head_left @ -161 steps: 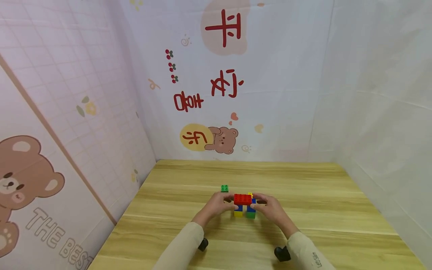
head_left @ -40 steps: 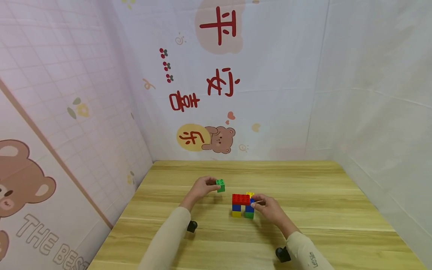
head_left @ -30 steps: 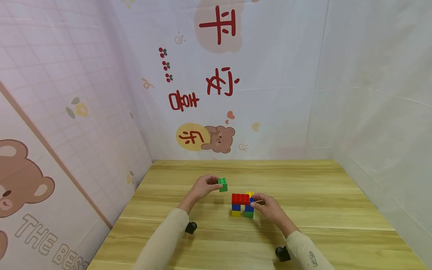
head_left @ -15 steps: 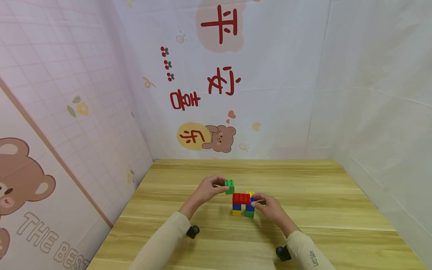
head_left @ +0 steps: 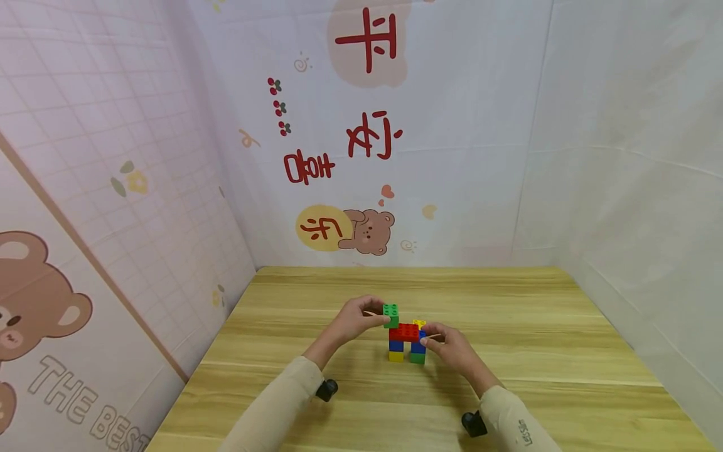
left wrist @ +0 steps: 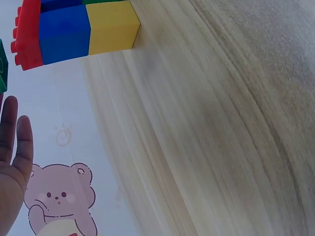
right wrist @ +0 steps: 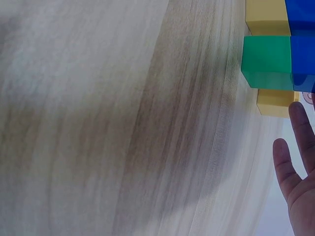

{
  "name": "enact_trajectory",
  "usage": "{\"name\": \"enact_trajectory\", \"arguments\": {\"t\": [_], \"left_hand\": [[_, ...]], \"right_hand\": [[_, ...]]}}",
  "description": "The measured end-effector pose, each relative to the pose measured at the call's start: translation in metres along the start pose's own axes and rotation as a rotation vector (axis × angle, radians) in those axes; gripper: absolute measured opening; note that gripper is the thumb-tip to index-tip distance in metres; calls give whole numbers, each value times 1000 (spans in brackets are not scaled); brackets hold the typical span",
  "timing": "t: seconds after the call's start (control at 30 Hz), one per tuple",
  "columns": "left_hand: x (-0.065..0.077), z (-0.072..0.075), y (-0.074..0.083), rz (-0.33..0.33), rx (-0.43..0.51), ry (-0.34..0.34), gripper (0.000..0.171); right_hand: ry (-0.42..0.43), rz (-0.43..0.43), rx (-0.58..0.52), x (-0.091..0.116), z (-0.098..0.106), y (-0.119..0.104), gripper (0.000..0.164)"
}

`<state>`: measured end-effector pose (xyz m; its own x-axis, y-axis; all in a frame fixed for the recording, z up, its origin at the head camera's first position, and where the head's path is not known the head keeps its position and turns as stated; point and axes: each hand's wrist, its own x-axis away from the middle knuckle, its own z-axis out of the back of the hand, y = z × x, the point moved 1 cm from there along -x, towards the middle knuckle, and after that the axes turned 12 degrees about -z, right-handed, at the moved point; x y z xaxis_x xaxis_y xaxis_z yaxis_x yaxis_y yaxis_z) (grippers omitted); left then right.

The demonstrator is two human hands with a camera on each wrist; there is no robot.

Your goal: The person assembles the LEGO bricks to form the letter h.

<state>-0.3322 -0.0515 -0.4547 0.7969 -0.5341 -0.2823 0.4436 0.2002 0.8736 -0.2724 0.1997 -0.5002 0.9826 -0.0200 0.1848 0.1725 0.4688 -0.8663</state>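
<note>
In the head view my left hand point(head_left: 357, 319) pinches a green toy brick point(head_left: 390, 317) between thumb and fingers. The green brick is over the left end of a red brick point(head_left: 404, 333); the left wrist view shows a small gap between them. The red brick bridges two columns: a blue brick point(head_left: 396, 346) on a yellow brick point(head_left: 396, 356) at left, blue on a darker green brick point(head_left: 417, 358) at right. My right hand point(head_left: 452, 346) grips the right column's blue brick point(right wrist: 301, 61), thumb in front. In both wrist views the gripping fingertips are mostly cut off.
Another yellow brick point(head_left: 419, 324) sits behind the right column, partly hidden. The wooden table point(head_left: 508, 301) runs back to a printed white cloth wall point(head_left: 463, 125). Black knobs point(head_left: 473, 424) show beneath both wrists.
The left hand let go of the built bricks, picked up the green brick from the table behind, and brought it rightward over the red brick. The right hand has stayed at the right column.
</note>
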Motion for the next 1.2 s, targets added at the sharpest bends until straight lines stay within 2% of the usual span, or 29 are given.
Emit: {"name": "enact_trajectory", "arguments": {"t": [0.7,1.0,1.2], "left_hand": [[-4,-11,1,1,-35,-49,26],[-3,-13,-1,17,-19,-33,28],[-2,-13,-2,4,-30,-25,29]], "right_hand": [[-7,-10,-1,-4,3,1,28],[0,-6,7,-5,2,1,27],[0,-9,10,-3,1,0,26]]}}
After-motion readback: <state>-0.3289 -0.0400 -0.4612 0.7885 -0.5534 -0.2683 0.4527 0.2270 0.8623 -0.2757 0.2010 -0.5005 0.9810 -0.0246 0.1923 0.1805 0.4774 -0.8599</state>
